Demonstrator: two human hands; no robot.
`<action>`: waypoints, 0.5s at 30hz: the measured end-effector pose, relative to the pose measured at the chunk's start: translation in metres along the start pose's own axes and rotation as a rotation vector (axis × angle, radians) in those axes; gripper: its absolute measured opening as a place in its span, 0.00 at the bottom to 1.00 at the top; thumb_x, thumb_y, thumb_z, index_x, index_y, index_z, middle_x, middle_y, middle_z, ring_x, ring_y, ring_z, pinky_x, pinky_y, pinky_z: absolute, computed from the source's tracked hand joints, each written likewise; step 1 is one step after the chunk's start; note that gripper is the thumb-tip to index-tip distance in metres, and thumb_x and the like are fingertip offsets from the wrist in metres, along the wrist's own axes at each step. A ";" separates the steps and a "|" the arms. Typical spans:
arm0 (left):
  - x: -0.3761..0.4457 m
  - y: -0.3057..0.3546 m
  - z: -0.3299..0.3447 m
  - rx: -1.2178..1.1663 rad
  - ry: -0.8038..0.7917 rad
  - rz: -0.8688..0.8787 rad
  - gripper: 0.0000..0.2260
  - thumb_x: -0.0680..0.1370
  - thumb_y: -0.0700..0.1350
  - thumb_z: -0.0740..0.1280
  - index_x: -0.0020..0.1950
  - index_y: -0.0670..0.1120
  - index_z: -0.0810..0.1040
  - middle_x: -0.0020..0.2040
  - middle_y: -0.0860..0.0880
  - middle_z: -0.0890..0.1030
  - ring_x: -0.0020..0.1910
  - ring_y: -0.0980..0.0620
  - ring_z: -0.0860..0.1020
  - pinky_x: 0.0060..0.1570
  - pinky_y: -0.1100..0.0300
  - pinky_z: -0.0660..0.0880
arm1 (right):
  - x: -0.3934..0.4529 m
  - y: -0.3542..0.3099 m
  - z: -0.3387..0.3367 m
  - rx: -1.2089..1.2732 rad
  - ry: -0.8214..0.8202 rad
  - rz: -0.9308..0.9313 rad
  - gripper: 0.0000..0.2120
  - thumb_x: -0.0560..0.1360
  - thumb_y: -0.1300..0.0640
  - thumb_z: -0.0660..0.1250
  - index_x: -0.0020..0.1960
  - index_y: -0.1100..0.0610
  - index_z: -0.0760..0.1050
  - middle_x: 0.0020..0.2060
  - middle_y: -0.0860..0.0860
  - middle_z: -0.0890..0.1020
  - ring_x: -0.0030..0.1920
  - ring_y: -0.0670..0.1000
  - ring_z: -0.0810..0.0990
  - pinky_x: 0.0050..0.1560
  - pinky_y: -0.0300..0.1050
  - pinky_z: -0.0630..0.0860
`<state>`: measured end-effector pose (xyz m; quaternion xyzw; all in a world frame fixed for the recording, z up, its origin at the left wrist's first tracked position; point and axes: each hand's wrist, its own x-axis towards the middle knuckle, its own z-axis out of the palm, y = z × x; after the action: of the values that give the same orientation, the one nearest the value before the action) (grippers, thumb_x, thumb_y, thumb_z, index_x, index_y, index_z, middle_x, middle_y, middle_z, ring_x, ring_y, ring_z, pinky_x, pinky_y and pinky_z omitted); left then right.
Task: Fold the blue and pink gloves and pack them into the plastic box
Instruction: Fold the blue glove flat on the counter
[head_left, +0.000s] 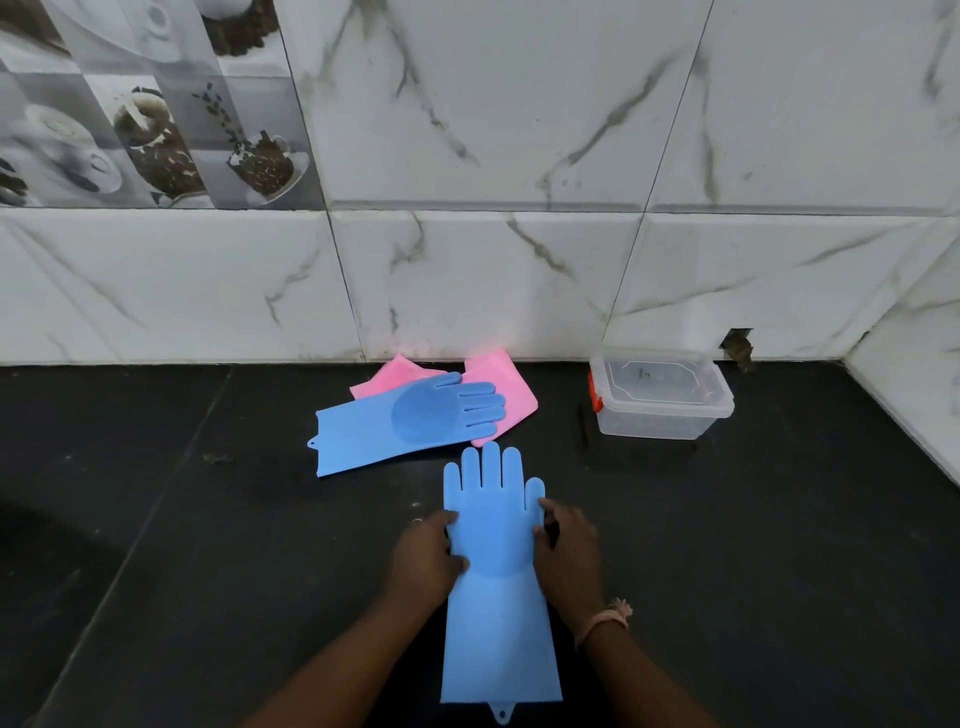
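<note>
The near blue glove (497, 566) lay flat on the dark counter (208, 571) straight in front of me, its long axis running directly away from my body: cuff toward me with its little hanging tab at the near end, fingers pointing at the wall. That line was what the fold turned on, as I judged it; bringing the fingers back toward the cuff would halve the glove along its length.

My left hand (423, 558) pinched the glove's left edge at the palm, thumb lying on top. My right hand (566, 551) gripped the right edge at about the same level, just below the glove's thumb, fingers curled around the rim. Both hands were closed on this one glove, one on each side, so neither was nearer; they sat level across its width.

The second blue glove (410, 423) lay farther back, crosswise, cuff to the left and fingers to the right, resting partly on the pink gloves (498, 397) against the foot of the wall. All of those were apart from my hands and unfolded, though how the pink ones lay underneath I could not tell.

The plastic box (660, 395) stood beyond and to my right, near the corner, well apart from the glove I held. Its lid appeared to be on. My right hand was the closer one to it.
</note>
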<state>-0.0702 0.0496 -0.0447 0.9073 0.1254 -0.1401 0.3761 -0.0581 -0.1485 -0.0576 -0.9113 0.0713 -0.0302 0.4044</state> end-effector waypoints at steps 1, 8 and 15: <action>0.000 0.000 -0.001 -0.002 -0.010 -0.015 0.30 0.72 0.43 0.78 0.73 0.52 0.75 0.43 0.55 0.80 0.42 0.59 0.78 0.40 0.68 0.70 | 0.000 -0.001 0.001 0.000 0.006 0.002 0.18 0.74 0.64 0.68 0.63 0.56 0.78 0.46 0.51 0.79 0.49 0.54 0.77 0.57 0.46 0.72; 0.014 0.004 -0.013 0.013 0.031 -0.022 0.12 0.74 0.49 0.75 0.56 0.54 0.79 0.45 0.58 0.81 0.57 0.52 0.82 0.52 0.57 0.78 | 0.014 -0.010 0.000 0.070 -0.043 0.088 0.14 0.72 0.61 0.67 0.57 0.54 0.75 0.41 0.49 0.77 0.47 0.53 0.74 0.54 0.51 0.74; 0.064 0.000 -0.059 0.436 0.317 0.034 0.29 0.79 0.52 0.68 0.80 0.54 0.65 0.78 0.44 0.67 0.73 0.41 0.69 0.70 0.47 0.70 | 0.034 -0.014 -0.005 0.165 -0.125 0.139 0.09 0.74 0.58 0.68 0.52 0.51 0.72 0.46 0.49 0.77 0.51 0.52 0.74 0.53 0.51 0.76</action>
<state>-0.0013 0.0997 -0.0264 0.9795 0.1341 -0.0137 0.1496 -0.0239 -0.1481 -0.0435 -0.8679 0.1061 0.0491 0.4827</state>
